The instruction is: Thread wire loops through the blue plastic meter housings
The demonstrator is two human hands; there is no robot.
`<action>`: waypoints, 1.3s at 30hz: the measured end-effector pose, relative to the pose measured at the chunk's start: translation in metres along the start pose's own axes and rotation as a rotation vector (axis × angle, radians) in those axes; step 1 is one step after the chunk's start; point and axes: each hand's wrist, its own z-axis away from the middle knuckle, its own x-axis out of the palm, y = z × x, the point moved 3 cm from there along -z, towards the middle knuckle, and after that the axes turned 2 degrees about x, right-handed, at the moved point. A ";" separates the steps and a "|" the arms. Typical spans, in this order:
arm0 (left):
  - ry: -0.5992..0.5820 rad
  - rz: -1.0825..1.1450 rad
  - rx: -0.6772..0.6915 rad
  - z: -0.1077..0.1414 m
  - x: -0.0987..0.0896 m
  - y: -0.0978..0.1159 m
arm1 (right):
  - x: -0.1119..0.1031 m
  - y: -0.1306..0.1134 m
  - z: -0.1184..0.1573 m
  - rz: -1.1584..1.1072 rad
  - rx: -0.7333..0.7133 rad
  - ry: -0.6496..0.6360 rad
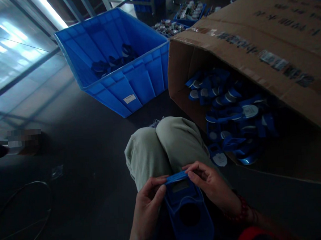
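Note:
On my lap lies a blue plastic housing (193, 228) with a large round dark opening and a small rectangular window near its far end. My left hand (150, 200) pinches the far left corner between thumb and fingers. My right hand (208, 182) grips the far right corner the same way. Between them, a blue strip (176, 177) runs along the far edge; I cannot tell whether it is a flap or a separate part. Light green trousers (151, 149) cover my knees just beyond the housing.
A cardboard box (253, 31) on its side at the right holds many blue plastic parts (228, 112) with round pale pieces. Ahead stands a blue crate (147, 77) with a few dark blue parts inside. A metal hoop (49, 210) is at the lower left.

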 end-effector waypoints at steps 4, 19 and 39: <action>0.049 -0.136 0.034 -0.003 0.005 0.005 | 0.002 -0.005 0.003 0.051 -0.014 -0.011; 0.031 -0.560 0.105 -0.018 0.034 0.029 | 0.006 -0.013 0.005 0.123 -0.083 -0.036; 0.016 -0.685 0.074 -0.016 0.038 0.033 | 0.003 -0.008 0.001 0.168 -0.099 -0.088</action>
